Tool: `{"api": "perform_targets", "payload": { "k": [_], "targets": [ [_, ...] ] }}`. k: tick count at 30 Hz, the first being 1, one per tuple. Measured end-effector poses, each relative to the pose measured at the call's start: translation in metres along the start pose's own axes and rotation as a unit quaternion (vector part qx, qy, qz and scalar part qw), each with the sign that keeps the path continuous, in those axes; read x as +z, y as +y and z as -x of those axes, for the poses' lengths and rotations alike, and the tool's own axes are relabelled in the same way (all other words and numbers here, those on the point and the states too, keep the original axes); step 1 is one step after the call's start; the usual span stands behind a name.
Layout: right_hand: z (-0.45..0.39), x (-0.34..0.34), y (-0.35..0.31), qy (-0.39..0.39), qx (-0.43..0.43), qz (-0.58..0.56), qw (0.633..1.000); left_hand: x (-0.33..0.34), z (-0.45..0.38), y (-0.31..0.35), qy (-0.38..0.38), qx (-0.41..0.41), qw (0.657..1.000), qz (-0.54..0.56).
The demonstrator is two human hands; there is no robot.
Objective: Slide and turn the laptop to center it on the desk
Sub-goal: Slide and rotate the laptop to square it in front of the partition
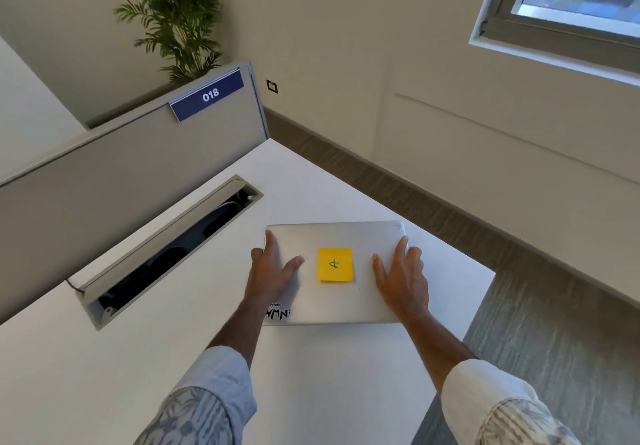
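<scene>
A closed silver laptop (339, 236) lies on the white desk (173, 358), close to the desk's right edge. A yellow sticky note (335, 264) is stuck in the middle of its lid and a black-and-white sticker (278, 313) sits at its near left corner. My left hand (272, 271) lies flat on the lid's left side, fingers reaching over the left edge. My right hand (401, 275) rests on the lid's right side, fingers curled over the right edge. Both hands grip the laptop by its sides.
An open cable tray (166, 250) is cut into the desk to the left of the laptop. Behind it stands a grey partition (121, 167) with a blue "018" label (207, 96). A potted plant (176, 18) stands behind. Grey floor (554, 323) lies past the desk's right edge.
</scene>
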State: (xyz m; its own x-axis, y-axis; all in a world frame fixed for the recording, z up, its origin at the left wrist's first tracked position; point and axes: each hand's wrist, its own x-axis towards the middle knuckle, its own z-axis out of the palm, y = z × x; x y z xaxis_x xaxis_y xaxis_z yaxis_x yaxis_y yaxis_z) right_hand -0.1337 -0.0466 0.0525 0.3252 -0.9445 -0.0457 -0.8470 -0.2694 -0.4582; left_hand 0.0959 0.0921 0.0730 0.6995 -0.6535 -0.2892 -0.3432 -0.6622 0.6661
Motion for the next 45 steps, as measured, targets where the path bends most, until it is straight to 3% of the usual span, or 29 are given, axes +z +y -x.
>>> {"api": "perform_targets", "payload": {
  "k": [23, 45],
  "targets": [
    [0.056, 0.056, -0.119, -0.05, -0.142, 0.012, 0.989, -0.105, 0.068, -0.111, 0.098, -0.108, 0.988, 0.039],
    [0.175, 0.102, -0.192, -0.089, -0.162, 0.017, 0.983, -0.175, 0.147, -0.224, 0.139, -0.147, 0.978, 0.05]
  ]
}}
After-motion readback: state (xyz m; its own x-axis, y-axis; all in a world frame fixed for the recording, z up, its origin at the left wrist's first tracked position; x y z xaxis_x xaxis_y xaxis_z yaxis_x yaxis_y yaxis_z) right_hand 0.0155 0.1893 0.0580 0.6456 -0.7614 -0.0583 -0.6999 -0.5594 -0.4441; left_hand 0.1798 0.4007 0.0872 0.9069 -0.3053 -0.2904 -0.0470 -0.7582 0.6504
